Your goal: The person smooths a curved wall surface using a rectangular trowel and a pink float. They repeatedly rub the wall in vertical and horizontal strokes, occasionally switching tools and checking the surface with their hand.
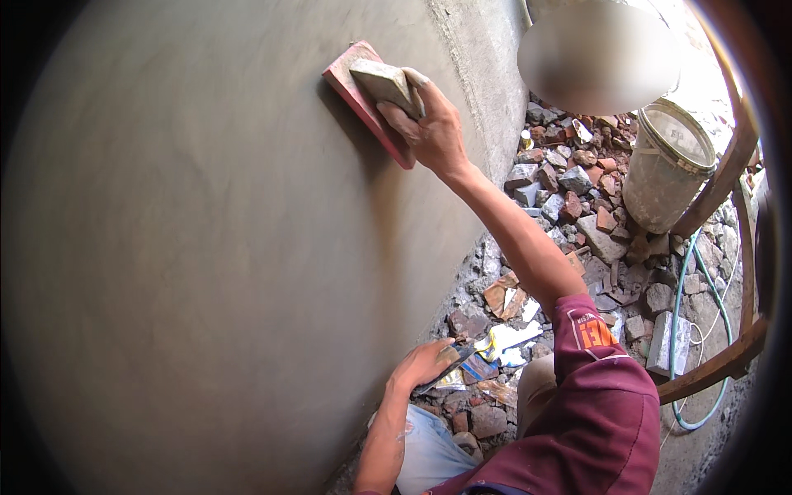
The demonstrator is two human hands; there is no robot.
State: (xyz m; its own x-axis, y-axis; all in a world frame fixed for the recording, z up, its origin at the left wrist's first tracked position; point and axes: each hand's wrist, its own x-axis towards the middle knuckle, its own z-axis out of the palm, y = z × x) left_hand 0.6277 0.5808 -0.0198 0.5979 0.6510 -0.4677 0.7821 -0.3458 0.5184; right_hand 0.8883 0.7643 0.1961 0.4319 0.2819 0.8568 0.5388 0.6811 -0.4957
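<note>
My right hand [431, 128] grips the thick grey handle of a plastering float [369, 103] with a reddish, worn base. The float is tilted on the smooth grey plastered wall [206, 247], high up and out at arm's length. A dark shadow runs along its lower left edge. Low down by my knee, my left hand [422, 365] is closed around a dark, flat-bladed trowel [462, 356]. The fingers hide part of its handle. This hand stays close to the wall's lower edge, over the rubble.
Broken bricks and stones [569, 177] cover the ground along the wall, with torn wrappers [503, 340] among them. A dirty white bucket [667, 177] stands at the right. Beside it are curved wooden poles [718, 359], a green hose [678, 330] and a pale block [667, 342].
</note>
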